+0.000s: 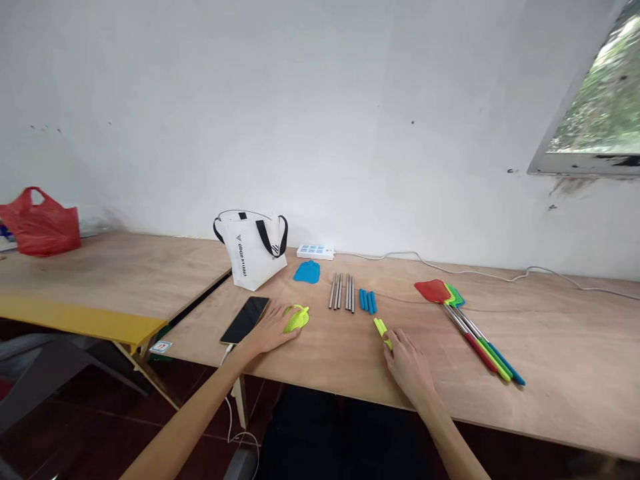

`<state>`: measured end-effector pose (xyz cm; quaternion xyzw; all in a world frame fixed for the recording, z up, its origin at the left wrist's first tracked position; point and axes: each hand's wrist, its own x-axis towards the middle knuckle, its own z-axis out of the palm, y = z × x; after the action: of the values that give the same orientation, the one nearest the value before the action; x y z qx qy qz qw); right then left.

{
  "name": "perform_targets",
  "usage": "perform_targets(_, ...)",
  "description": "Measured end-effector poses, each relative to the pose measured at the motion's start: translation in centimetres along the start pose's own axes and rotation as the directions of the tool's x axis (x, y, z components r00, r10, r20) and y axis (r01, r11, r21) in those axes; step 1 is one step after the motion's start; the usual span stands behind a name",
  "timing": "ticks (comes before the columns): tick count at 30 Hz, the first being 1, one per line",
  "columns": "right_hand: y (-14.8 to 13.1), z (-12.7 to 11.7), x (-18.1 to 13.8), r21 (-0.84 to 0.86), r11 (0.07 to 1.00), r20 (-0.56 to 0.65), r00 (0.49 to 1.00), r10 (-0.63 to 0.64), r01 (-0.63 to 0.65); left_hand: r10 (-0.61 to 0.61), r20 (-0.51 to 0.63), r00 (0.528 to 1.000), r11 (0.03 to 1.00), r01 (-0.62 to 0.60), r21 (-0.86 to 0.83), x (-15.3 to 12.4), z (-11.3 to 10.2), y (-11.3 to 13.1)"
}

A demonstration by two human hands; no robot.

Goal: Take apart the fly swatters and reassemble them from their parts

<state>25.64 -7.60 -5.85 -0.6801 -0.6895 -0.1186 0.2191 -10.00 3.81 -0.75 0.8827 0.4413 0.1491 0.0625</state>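
My left hand (273, 328) rests on the table with thumb and fingers around a yellow-green fly swatter head (299, 319). My right hand (407, 363) is closed at the near ends of yellow-green handle tubes (379, 326), which lie side by side; its fingers partly cover them. Between the hands and farther back are several metal rods (343, 293), set out in groups. Blue handle tubes (368, 301) lie just right of the rods. Behind my left hand is a blue swatter head (307, 271). To the right lie whole fly swatters (470, 330) in red, yellow-green and green-blue, heads overlapping.
A phone (246, 320) with a white charging cable lies by my left wrist. Against the wall stand a white bag (253, 253) with black straps and a power strip (315, 251), whose cord runs right. A red plastic bag (43, 223) sits on the left table.
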Motion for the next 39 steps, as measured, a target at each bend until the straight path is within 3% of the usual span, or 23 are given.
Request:
perform_targets(6, 3.7, 0.9, 0.0, -0.013, 0.995, -0.064, 0.993, 0.095, -0.096, 0.011, 0.035, 0.999, 0.999, -0.013, 0.044, 0.1, -0.5, -1.4)
perform_targets(9, 4.7, 0.8, 0.2, -0.055, 0.991, -0.072, 0.99, 0.121, -0.125, -0.004, -0.027, 1.0, 1.0, 0.005, 0.016, 0.6, -0.4, 0.1)
perform_targets(12, 4.6, 0.5, 0.3, -0.098, 0.986, -0.078, 0.989, 0.128, -0.135, 0.026, -0.134, 0.991, 0.999, -0.031, -0.034, 1.8, 0.2, 3.1)
perform_targets(15, 4.2, 0.3, 0.3, -0.131, 0.983, -0.08, 0.99, 0.116, -0.126, 0.138, -0.151, 0.979, 0.99, -0.138, 0.006, 3.9, 2.1, 6.6)
perform_targets(19, 4.3, 0.4, 0.2, -0.141, 0.985, -0.092, 0.992, 0.092, -0.105, 0.261, -0.137, 0.955, 0.963, -0.249, 0.099, 7.2, 6.0, 9.9)
perform_targets(22, 4.4, 0.4, 0.1, -0.147, 0.985, -0.089, 0.993, 0.078, -0.09, 0.236, -0.135, 0.962, 0.969, -0.222, 0.113, 9.1, 8.6, 10.8)
perform_targets(25, 4.3, 0.2, 0.1, -0.162, 0.983, -0.076, 0.994, 0.074, -0.085, 0.204, -0.125, 0.971, 0.976, -0.192, 0.102, 9.8, 9.8, 11.0)
perform_targets(31, 3.9, -0.1, 0.1, -0.177, 0.98, -0.064, 0.995, 0.077, -0.088, 0.201, -0.099, 0.975, 0.977, -0.193, 0.09, 7.7, 9.2, 12.0)
perform_targets(39, 3.9, -0.2, 0.2, -0.167, 0.982, -0.07, 0.995, 0.072, -0.083, 0.119, -0.082, 0.989, 0.993, -0.12, 0.001, 1.1, 10.4, 16.3)
